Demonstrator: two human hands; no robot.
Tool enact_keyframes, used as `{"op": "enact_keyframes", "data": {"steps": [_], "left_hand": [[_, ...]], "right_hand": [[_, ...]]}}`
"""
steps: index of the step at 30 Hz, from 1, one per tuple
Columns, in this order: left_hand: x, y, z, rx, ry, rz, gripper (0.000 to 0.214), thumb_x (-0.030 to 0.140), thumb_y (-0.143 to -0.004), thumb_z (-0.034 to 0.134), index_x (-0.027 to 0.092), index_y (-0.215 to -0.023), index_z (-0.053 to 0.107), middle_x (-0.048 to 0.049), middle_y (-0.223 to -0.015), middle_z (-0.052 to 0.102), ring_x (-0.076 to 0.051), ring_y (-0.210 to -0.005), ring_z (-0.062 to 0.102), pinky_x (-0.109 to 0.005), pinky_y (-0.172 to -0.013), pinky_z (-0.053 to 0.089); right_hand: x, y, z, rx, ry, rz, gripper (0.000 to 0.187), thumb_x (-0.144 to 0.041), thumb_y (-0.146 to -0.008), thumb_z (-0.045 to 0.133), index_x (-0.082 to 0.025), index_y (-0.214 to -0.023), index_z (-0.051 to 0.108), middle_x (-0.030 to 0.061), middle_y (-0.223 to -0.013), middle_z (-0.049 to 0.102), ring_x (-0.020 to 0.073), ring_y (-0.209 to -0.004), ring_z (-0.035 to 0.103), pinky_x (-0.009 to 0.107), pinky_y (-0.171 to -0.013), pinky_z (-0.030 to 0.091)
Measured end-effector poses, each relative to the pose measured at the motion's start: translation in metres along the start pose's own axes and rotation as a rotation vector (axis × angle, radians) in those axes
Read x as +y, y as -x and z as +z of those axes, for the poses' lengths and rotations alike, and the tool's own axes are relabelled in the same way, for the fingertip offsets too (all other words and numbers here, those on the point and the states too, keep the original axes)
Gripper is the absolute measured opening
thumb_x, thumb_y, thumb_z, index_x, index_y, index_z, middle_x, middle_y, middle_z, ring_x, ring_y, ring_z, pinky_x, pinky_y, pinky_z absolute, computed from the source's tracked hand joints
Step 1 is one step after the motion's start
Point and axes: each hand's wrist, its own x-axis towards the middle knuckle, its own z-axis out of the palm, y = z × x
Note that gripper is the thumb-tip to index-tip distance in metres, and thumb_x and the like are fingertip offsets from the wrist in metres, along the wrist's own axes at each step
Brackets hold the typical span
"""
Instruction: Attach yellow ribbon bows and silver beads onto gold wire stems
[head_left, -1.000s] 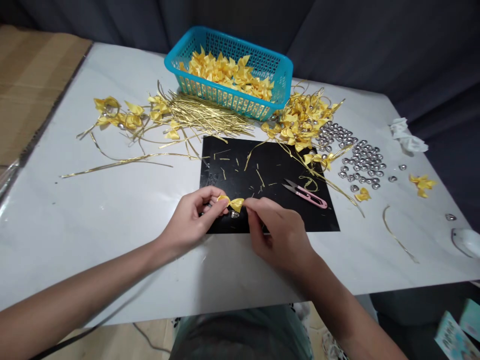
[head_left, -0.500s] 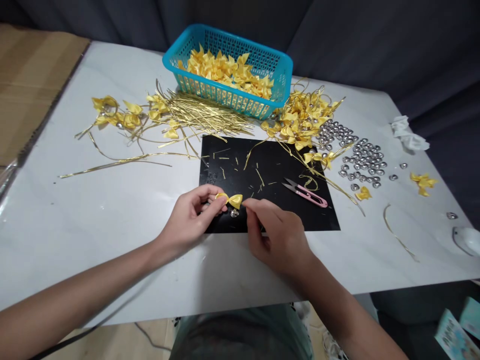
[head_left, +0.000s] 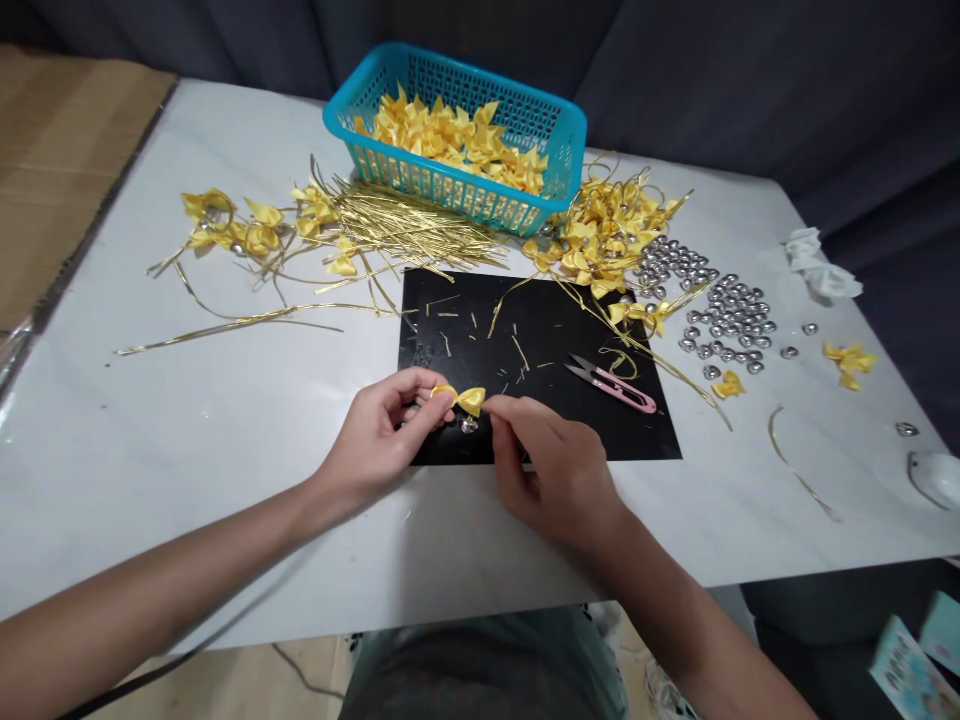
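Note:
A yellow satin ribbon bow (head_left: 470, 400) is pinched at its left end between the thumb and fingers of my left hand (head_left: 386, 425). Just below the bow hangs a small shiny silver bell-like bead (head_left: 469, 425). My right hand (head_left: 555, 460) is closed in a pinch, its thumb and index fingertips right at the bow's right end. Whatever lies between those fingertips is too small to make out. Both hands are over the front edge of a black mat (head_left: 480, 340), where short gold cord clippings are scattered.
Pink thread snips (head_left: 611, 384) lie on the mat's right side. Behind stands a blue basket (head_left: 457, 172) of yellow bows, with gold cords (head_left: 412, 232) before it. Finished-looking bows with cords (head_left: 607, 235) and silver beads (head_left: 727, 315) are heaped to the right, more bows (head_left: 232, 228) at left.
Both hands keep the same grip and place at the bow. Only the view has shifted very slightly.

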Motion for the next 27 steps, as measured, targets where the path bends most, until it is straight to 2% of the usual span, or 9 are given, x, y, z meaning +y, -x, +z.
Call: {"op": "enact_keyframes", "data": {"steps": [10, 16, 27], "left_hand": [[-0.0013, -0.0001, -0.0006, -0.001, 0.001, -0.003, 0.019, 0.034, -0.079, 0.062, 0.016, -0.076, 0.059, 0.0, -0.066, 0.061, -0.012, -0.063, 0.056, -0.02, -0.057, 0.044], [-0.001, -0.001, -0.0007, 0.012, -0.002, 0.004, 0.019, 0.035, -0.078, 0.062, 0.016, -0.075, 0.06, -0.0002, -0.065, 0.061, -0.012, -0.061, 0.056, -0.021, -0.057, 0.044], [-0.0004, 0.0027, 0.0012, 0.094, -0.056, 0.079, 0.019, 0.036, -0.079, 0.062, 0.017, -0.079, 0.063, -0.0023, -0.069, 0.066, -0.013, -0.062, 0.059, -0.022, -0.057, 0.047]], "right_hand": [[0.0003, 0.0009, 0.0015, -0.013, 0.022, 0.031, 0.02, -0.013, -0.089, 0.037, -0.013, -0.092, 0.057, 0.0071, -0.08, 0.067, 0.014, -0.067, 0.064, 0.022, -0.058, 0.049], [-0.0013, 0.0014, 0.0036, 0.024, 0.03, 0.017, 0.018, -0.011, -0.087, 0.039, -0.01, -0.091, 0.057, 0.0085, -0.08, 0.068, 0.0144, -0.064, 0.065, 0.023, -0.056, 0.05], [-0.0046, 0.0044, 0.0085, 0.035, 0.04, 0.02, 0.014, -0.011, -0.086, 0.04, -0.013, -0.09, 0.054, 0.0039, -0.074, 0.068, 0.0125, -0.055, 0.061, 0.021, -0.047, 0.042]]}}
